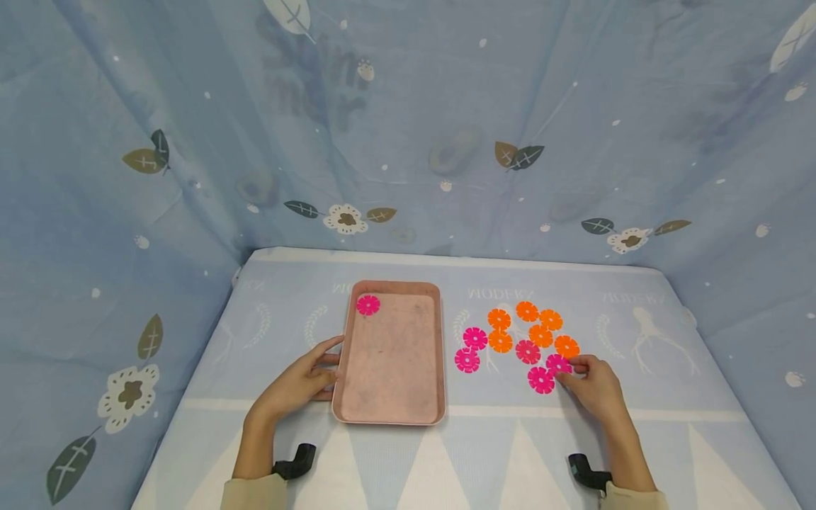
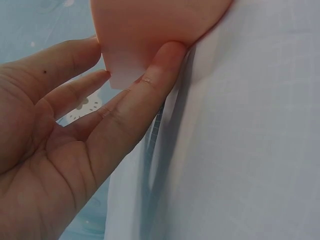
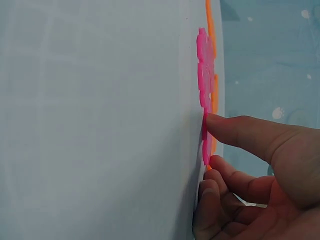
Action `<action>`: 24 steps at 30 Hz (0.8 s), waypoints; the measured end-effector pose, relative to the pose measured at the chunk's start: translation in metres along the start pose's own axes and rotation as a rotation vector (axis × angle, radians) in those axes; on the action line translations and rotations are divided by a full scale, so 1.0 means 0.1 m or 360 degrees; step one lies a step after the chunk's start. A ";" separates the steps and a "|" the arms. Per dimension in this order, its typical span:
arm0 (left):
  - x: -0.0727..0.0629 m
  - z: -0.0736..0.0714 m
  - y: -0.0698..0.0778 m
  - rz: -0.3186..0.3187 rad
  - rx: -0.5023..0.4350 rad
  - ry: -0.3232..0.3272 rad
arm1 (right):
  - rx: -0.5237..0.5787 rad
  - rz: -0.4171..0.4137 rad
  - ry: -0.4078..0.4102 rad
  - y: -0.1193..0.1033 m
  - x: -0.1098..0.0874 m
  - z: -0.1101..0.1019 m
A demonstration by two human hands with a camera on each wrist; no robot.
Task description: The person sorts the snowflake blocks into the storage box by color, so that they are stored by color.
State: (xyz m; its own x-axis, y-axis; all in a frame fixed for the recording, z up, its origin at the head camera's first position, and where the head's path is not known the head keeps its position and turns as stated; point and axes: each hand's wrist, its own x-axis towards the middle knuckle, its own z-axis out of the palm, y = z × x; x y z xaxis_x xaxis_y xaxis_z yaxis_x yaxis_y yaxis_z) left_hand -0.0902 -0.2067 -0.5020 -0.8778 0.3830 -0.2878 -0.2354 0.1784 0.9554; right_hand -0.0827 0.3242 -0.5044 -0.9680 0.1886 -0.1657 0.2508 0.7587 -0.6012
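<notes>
- The right hand has its thumb and index finger clamped on one pink disc, at the near right of the loose group; in the right wrist view that disc lies low, close to the counter.
- The left hand has its fingers apart and extended, touching the left rim of the tray.
- Discs in view: twelve, six pink and six orange.
- Pink: five on the counter, counting the clamped one, and one in the tray, in its far left corner. Of the counter's five, two lie at the group's left edge, one near its middle, and two by the right hand.
- Orange: all six on the counter, mostly on the group's far side; the nearest lies just beyond the right hand's fingertips.
- Tray: one, between the left hand and the loose discs.
- Black wrist pieces: two, one at each wrist.
- Around the counter hangs blue cloth printed with leaves and flowers.
</notes>
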 end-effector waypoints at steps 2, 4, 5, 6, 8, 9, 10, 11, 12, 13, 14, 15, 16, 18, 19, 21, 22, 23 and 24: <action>0.00 0.00 0.00 0.0001 -0.0003 -0.0002 | 0.0003 -0.0001 -0.0014 0.00 0.00 0.00; 0.00 0.00 0.00 0.0002 -0.0006 -0.0006 | 0.0013 0.0004 -0.0029 -0.01 0.01 -0.01; 0.00 0.00 0.00 0.0003 -0.0004 -0.0006 | 0.0022 0.0009 -0.0036 -0.01 0.01 -0.01; 0.00 0.00 0.01 0.0001 -0.0005 -0.0005 | 0.0033 0.0016 -0.0044 -0.01 0.02 -0.01; 0.00 0.00 0.01 -0.0002 -0.0004 -0.0006 | 0.0056 0.0044 -0.0059 -0.01 0.02 -0.01; 0.00 0.00 0.01 -0.0003 -0.0002 -0.0005 | 0.0073 0.0066 -0.0066 0.00 0.02 -0.01; 0.00 0.00 0.02 -0.0003 -0.0004 -0.0005 | 0.0088 0.0086 -0.0071 0.00 0.02 0.00; 0.00 0.00 0.02 -0.0002 -0.0007 -0.0005 | 0.0103 0.0111 -0.0075 0.00 0.02 0.00; 0.00 0.00 0.02 -0.0003 -0.0008 -0.0004 | 0.0119 0.0131 -0.0075 -0.01 0.02 0.00; 0.00 0.00 0.02 -0.0001 -0.0005 -0.0005 | 0.0131 0.0146 -0.0073 -0.01 0.02 0.00; 0.01 0.00 0.02 -0.0001 -0.0005 -0.0004 | 0.0147 0.0156 -0.0068 -0.01 0.01 -0.01; 0.01 0.00 0.02 -0.0001 -0.0004 -0.0004 | 0.0158 0.0162 -0.0061 -0.01 0.01 -0.01; 0.01 0.00 0.01 0.0001 -0.0002 -0.0002 | 0.0165 0.0158 -0.0053 -0.01 0.00 -0.01; 0.01 0.00 0.01 -0.0001 0.0005 0.0001 | 0.0170 0.0143 -0.0032 -0.02 0.00 -0.01; 0.01 0.00 0.01 -0.0001 0.0007 0.0004 | 0.0172 0.0137 -0.0023 -0.03 0.00 -0.01; 0.00 0.00 0.01 0.0000 0.0009 0.0007 | 0.0180 0.0128 -0.0008 -0.04 -0.01 -0.01; 0.00 0.00 0.01 0.0001 0.0009 0.0008 | 0.0184 0.0130 -0.0003 -0.04 -0.01 -0.01; 0.00 0.00 0.01 0.0000 0.0009 0.0009 | 0.0184 0.0133 0.0002 -0.04 -0.01 -0.01; 0.00 0.00 0.01 0.0001 0.0008 0.0008 | 0.0192 0.0139 0.0005 -0.05 -0.01 -0.01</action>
State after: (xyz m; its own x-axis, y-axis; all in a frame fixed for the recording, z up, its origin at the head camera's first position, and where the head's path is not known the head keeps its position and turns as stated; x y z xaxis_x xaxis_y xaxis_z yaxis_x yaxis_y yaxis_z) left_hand -0.0902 -0.2064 -0.5015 -0.8802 0.3784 -0.2866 -0.2325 0.1828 0.9553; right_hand -0.0826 0.3210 -0.5007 -0.9423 0.2529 -0.2193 0.3337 0.6591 -0.6740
